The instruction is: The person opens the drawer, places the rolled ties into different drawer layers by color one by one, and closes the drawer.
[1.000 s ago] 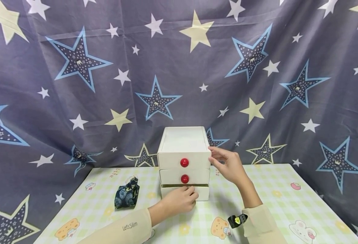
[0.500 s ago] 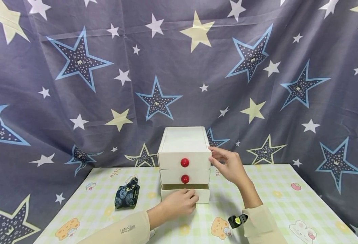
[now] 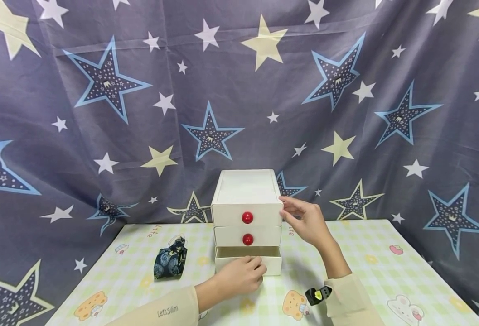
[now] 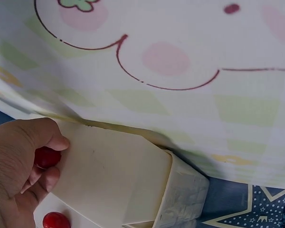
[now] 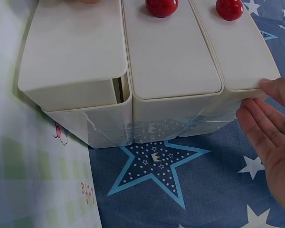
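A white drawer unit (image 3: 245, 188) with three stacked drawers stands at the middle of the table. Its bottom drawer (image 3: 273, 265) is pulled partway out, and a dark gap shows above its front. My left hand (image 3: 241, 276) pinches that drawer's red knob (image 4: 47, 157) between thumb and fingers, as the left wrist view shows. The top and middle drawers are closed, each with a red knob (image 3: 247, 218) on its front. At the unit's upper right edge, my right hand (image 3: 307, 222) rests its thumb on the front corner and its fairly straight fingers against the side.
A dark blue patterned cloth item (image 3: 170, 259) lies on the table left of the unit. The table wears a green checked cloth (image 3: 361, 271) with cartoon prints. Behind hangs a star-patterned curtain (image 3: 239, 86). A black strap-like item (image 3: 318, 295) is at my right sleeve.
The bottom drawer has slid farther out toward me, with my left hand drawing back on its knob. My right hand has stayed at the unit's edge.
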Action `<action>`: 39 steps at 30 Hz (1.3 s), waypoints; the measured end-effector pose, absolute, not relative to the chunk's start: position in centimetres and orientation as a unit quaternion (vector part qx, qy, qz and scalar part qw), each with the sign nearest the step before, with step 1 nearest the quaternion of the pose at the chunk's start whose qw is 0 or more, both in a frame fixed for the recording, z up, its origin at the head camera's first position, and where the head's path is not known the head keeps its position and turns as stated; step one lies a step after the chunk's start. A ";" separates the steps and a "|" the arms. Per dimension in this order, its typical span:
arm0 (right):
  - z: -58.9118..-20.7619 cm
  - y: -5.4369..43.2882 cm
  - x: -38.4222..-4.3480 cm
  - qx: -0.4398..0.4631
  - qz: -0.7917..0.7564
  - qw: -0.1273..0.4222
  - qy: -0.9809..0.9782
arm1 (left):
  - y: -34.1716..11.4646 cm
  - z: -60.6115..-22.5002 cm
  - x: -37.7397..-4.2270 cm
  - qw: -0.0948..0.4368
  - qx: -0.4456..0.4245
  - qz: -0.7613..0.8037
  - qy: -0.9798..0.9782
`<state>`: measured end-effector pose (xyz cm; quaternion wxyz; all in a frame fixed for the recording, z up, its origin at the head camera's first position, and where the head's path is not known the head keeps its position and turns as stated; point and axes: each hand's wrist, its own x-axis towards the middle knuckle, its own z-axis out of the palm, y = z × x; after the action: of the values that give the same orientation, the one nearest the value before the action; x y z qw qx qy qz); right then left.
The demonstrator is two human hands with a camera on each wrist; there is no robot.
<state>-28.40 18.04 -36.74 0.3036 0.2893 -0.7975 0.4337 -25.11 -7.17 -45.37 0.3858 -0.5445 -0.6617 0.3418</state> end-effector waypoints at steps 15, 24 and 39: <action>-36.7 18.1 -28.3 0.289 0.428 0.305 -0.800 | -7.3 -45.8 -24.4 0.401 -0.555 0.323 -0.654; -36.6 18.0 -28.1 0.286 0.431 0.304 -0.800 | -7.3 -45.5 -23.8 0.414 -0.556 0.314 -0.648; -36.7 18.0 -28.2 0.288 0.429 0.304 -0.800 | -7.3 -45.7 -22.9 0.396 -0.559 0.318 -0.655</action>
<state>-28.24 18.00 -36.75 0.3042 0.2877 -0.8004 0.4291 -22.86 -7.32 -45.66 0.3963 -0.5589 -0.6554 0.3179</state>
